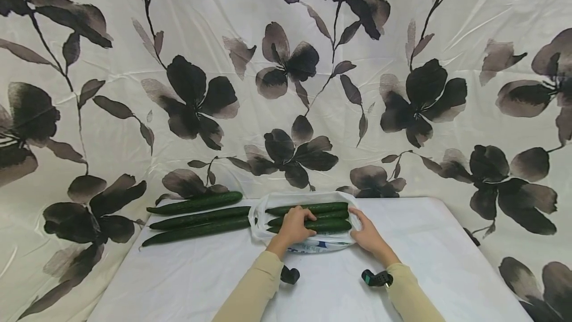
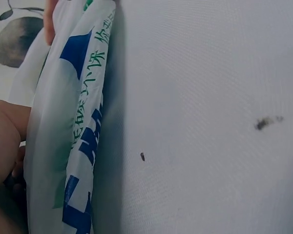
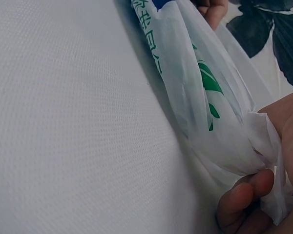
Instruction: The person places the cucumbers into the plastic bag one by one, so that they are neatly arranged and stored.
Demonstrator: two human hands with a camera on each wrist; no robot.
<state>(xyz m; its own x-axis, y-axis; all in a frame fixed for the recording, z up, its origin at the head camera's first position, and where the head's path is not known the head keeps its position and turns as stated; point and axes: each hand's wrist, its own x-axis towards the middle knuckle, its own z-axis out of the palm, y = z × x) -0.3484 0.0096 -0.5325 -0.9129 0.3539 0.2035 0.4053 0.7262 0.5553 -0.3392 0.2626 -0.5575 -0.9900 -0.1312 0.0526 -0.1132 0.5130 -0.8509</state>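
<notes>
A white plastic bag with blue and green print lies on its side, its mouth spread toward the left. Inside it, three dark green cucumbers lie side by side. My left hand reaches over them from the front and grips the nearest cucumber with curled fingers; the bag's printed side partly hides this hand in the left wrist view. At the bag's right end, my right hand holds the bunched plastic, fingers curled under it in the right wrist view.
Left of the bag, three more long cucumbers lie roughly parallel on the white-covered table, their right ends close to the bag. A flower-printed cloth hangs behind the table's far edge.
</notes>
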